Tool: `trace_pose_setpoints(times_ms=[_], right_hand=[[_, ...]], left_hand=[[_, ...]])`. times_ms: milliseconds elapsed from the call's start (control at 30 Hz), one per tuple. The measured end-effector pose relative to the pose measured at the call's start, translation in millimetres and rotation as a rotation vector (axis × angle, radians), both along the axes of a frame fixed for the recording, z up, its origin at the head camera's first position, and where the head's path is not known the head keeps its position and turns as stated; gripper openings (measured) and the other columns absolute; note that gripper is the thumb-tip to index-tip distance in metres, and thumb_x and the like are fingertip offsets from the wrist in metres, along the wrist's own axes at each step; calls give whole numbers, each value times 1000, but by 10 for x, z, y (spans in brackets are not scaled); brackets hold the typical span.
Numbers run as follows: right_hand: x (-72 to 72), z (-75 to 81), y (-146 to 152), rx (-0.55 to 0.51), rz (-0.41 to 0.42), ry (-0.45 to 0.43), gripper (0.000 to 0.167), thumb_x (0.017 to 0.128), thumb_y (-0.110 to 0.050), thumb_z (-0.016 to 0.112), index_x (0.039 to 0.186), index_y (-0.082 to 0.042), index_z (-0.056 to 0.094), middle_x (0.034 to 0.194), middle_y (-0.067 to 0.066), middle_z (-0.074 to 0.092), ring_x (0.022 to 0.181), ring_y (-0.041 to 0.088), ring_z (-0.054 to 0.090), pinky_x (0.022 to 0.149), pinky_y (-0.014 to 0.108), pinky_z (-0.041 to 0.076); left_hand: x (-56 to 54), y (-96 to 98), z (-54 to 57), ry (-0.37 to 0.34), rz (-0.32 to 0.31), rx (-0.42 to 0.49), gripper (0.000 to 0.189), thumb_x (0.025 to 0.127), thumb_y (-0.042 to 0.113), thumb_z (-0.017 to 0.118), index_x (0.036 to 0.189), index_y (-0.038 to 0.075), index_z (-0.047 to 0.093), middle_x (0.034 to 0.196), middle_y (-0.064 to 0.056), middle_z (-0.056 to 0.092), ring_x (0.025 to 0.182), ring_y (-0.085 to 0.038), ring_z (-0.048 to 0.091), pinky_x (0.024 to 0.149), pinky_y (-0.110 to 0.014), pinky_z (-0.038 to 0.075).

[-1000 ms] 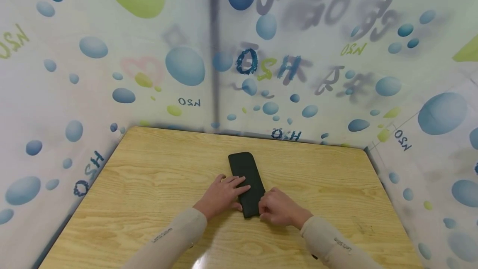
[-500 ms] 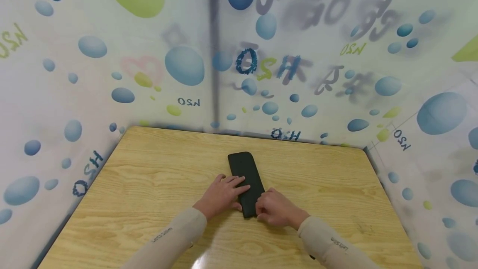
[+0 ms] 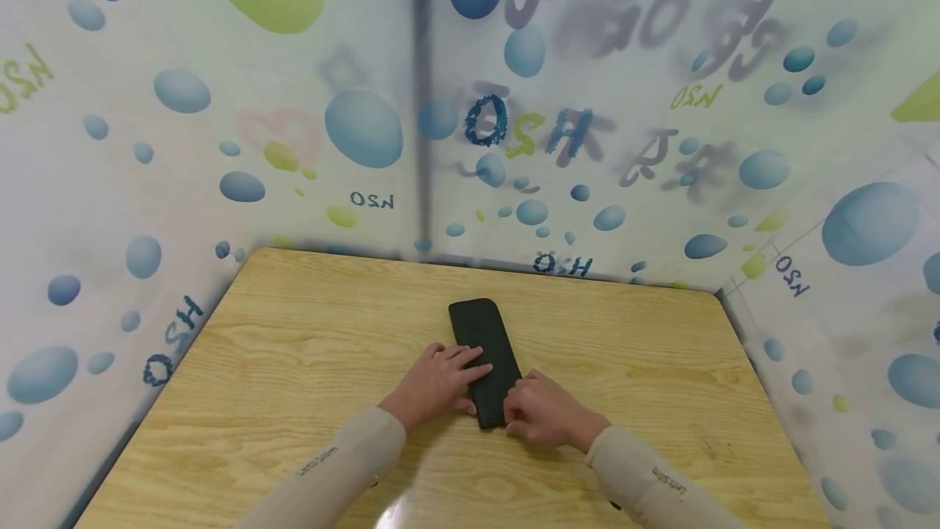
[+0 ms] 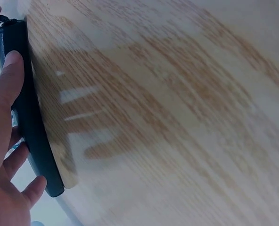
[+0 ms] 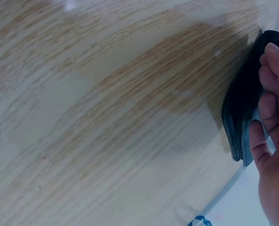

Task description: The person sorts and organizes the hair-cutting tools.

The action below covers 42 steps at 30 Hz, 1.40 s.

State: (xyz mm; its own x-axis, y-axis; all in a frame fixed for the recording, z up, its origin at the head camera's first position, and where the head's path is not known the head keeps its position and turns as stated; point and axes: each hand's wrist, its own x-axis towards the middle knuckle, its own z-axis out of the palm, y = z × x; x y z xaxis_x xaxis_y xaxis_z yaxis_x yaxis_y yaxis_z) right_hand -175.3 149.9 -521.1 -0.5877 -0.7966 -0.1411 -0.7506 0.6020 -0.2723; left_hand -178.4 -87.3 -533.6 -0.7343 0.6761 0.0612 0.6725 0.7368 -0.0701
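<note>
A long, flat black zip case (image 3: 481,325) with rounded far corners lies slanted on the wooden table. My left hand (image 3: 433,384) rests on its left half, fingers stretched over the top and thumb against the near left edge. In the left wrist view the thumb (image 4: 13,70) presses the case's side. My right hand (image 3: 547,411), fingers curled, is at the near right corner. The left wrist view shows its fingertips on a small black zipper pull (image 4: 4,20) at the case's end. Two layers with a seam between them show at the case's far end in the right wrist view.
The light wood table (image 3: 330,308) has rounded back corners. Close around its back and sides stand pale walls (image 3: 294,211) printed with blue and green drops and lettering. Light reflects off the table's near edge.
My right hand has shifted slightly left around the near right corner since one second ago, and has hardly moved in the last half second. The left hand and the case stay in place.
</note>
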Motion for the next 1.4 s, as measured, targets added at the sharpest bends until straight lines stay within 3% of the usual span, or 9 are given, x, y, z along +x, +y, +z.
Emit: trace_pose_setpoints(times_ms=[267,1000,1400], right_hand=[[7,-2,0,-10,-22,-40,12,88,-29,72,76,-26,69,70,-18,57,69,-2,48,82,28,43],[52,2,-60,-45,-31,-40,13,87,-29,73,76,-25,68,69,-19,55,69,-2,45,85,29,42],[101,-21,-212,-17,10,14,11,88,-31,71,78,-27,69,69,-19,57,69,-2,47,85,29,41]], left_hand=[[2,-11,0,4,-10,9,67,83,65,57,142,34,50,150,1,48,133,-18,51,101,-45,46],[-20,-40,-37,52,-30,-3,67,82,66,57,142,36,50,149,3,49,131,-17,52,101,-46,46],[-2,-3,19,45,-21,-10,65,83,64,57,142,35,50,149,3,49,131,-17,52,102,-46,45]])
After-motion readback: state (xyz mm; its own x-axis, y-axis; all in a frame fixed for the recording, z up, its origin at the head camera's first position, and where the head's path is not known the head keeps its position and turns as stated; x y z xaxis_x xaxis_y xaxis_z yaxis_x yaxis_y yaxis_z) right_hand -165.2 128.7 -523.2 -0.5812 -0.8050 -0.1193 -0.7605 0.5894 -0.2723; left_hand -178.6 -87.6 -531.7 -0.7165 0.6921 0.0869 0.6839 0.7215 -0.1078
